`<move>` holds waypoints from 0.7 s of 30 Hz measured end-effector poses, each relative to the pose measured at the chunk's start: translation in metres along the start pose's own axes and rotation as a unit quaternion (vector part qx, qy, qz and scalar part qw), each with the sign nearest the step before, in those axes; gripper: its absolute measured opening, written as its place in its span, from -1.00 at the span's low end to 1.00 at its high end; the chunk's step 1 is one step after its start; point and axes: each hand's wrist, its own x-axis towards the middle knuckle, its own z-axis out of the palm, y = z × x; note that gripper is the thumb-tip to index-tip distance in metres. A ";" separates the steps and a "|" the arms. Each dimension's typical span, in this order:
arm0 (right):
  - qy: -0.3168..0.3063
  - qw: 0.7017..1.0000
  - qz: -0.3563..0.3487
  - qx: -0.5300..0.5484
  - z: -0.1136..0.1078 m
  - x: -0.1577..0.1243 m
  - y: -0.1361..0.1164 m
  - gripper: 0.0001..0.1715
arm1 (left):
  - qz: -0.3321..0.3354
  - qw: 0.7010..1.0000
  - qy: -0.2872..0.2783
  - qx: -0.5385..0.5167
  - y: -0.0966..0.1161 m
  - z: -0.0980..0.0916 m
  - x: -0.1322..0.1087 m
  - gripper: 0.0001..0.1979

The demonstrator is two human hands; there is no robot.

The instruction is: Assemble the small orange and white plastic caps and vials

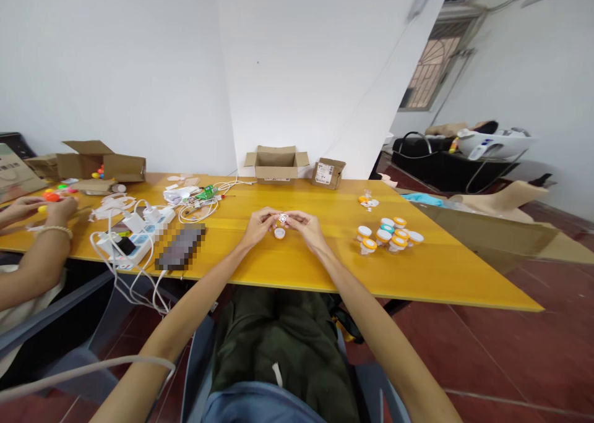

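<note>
Fingertips of the left hand (260, 223) and right hand (304, 224) pinch one small white piece (283, 217), too tiny to name, just above the yellow table (301, 268). A light, steady hold close over the orange cap (279, 232) below seems wise. Lidded jars (388, 235) stand to the right, contents hidden; the open cardboard box (276, 161) shows nothing inside.

White walls (139, 58), red tiled floor (501, 349), a yellow table (440, 274) and a barred window (431, 70).
</note>
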 end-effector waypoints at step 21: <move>-0.011 1.000 0.012 0.013 0.001 0.000 0.002 -0.55 | -0.020 1.000 0.005 -0.002 0.004 0.000 0.000 -0.71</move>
